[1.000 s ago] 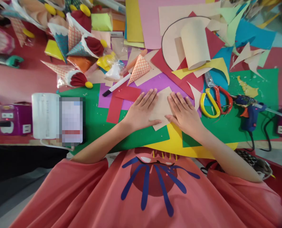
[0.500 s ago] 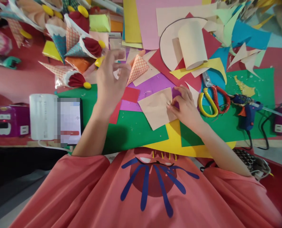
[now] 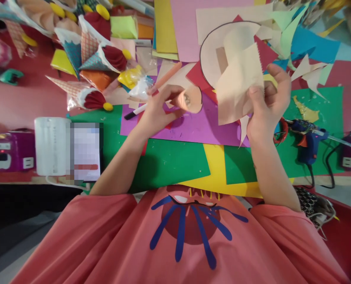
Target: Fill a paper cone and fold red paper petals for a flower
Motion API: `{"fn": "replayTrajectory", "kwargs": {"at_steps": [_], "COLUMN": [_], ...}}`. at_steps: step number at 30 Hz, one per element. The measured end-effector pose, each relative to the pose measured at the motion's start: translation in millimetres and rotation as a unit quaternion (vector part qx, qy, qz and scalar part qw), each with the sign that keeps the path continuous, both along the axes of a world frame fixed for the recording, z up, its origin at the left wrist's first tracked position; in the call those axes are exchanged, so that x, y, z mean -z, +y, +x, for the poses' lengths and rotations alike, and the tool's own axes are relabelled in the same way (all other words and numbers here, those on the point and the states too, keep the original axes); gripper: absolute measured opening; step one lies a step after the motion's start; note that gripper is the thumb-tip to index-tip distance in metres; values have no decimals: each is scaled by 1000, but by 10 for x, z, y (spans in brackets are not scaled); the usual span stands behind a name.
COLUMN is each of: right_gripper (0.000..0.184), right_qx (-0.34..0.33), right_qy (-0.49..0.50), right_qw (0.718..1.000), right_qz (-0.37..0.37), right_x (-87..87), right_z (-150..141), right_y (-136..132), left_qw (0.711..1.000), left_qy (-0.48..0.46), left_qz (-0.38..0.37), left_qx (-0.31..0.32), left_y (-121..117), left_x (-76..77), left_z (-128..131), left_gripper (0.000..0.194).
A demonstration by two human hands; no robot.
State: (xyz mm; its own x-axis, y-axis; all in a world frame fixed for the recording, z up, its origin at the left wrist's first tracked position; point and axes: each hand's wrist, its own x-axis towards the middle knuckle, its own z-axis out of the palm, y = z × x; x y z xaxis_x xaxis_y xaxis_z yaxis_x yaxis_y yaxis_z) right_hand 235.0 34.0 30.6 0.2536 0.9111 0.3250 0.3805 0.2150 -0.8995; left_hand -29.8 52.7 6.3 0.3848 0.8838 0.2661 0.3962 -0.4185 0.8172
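Note:
My left hand (image 3: pixel 156 110) has its fingers and thumb around a small paper cone (image 3: pixel 195 99), its open end turned toward me. The cone's inside is pale orange; the checked outside seen earlier is mostly turned away. My right hand (image 3: pixel 268 106) pinches a beige square (image 3: pixel 237 85) with zigzag-cut edges between thumb and fingers, raised above the table. I cannot tell whether the square is cloth or paper. It partly covers a cream paper cylinder (image 3: pixel 240 37) behind it. Under my left hand lies a marker (image 3: pixel 134 112) with a black cap.
Finished-looking wrapped cones (image 3: pixel 89 65) crowd the back left. A glue gun (image 3: pixel 308 146) lies at the right, near scissors with a red handle (image 3: pixel 279 134) showing. Green sheets (image 3: pixel 175 157) and a purple sheet (image 3: pixel 190 128) cover the table. A phone (image 3: pixel 86 154) lies at the left.
My left hand has come down and taken hold of the cone, turning its opening toward me. My right hand has lifted the beige square off the table, up and rightward.

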Motion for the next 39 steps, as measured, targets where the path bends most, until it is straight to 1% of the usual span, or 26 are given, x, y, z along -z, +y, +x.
{"fn": "replayTrajectory", "kwargs": {"at_steps": [1,3,5,7,8,9,10,11,13,15,17,19,20,22,25,27,30,33,36,39], "right_gripper": [40,41,39,33,29,27,25,24,25,29,35,42,44,40,33,38,50,48,43,45], "right_qx": [3,-8,15,57,66,67,63,60,70,77,46,-10,-32,-67,-116,-162,-241,-317,-352,-383], "right_qy": [-7,-7,8,-3,-21,-33,-43,-50,-68,-87,-104,-140,-151,-146,-100,-72,-54,-39,-55,-84], "right_qw": [1000,999,995,987,985,983,982,983,986,988,991,990,988,987,988,983,967,944,930,916], "right_qz": [15,44,100,148,159,167,170,166,136,101,75,22,-3,-22,16,47,60,79,94,91], "right_x": [-12,-34,-56,-80,-93,-104,-112,-114,-94,-40,26,73,82,73,46,54,86,67,-15,-80], "right_z": [-30,-105,-182,-244,-267,-286,-300,-311,-326,-337,-348,-362,-371,-388,-397,-381,-333,-301,-309,-332], "right_y": [-6,-38,-89,-154,-190,-226,-262,-298,-366,-439,-518,-598,-633,-681,-677,-633,-547,-470,-415,-394], "left_qw": [1000,998,995,989,986,986,990,993,997,997,996,994,992,987,980,974,967,956,948,951], "left_qy": [-21,-56,-77,-96,-101,-99,-91,-57,-15,9,12,-6,-24,-55,-83,-112,-144,-156,-160,-157], "left_qz": [6,10,-52,-109,-125,-123,-104,-94,-67,-59,-71,-95,-104,-123,-162,-177,-189,-233,-251,-236], "left_qx": [18,29,45,40,38,47,37,35,36,43,50,61,70,83,86,88,89,92,109,121], "left_y": [-52,-149,-234,-304,-333,-355,-372,-382,-387,-381,-380,-388,-395,-407,-402,-383,-349,-332,-322,-311], "left_x": [3,15,19,22,27,37,50,66,93,98,77,44,30,18,42,69,77,38,6,23], "left_z": [11,48,104,170,199,222,238,246,246,240,247,270,286,315,339,337,319,295,266,232], "left_gripper": [33,36,40,44,44,46,47,43,36,36,42,49,51,52,56,62,62,57,57,62]}}
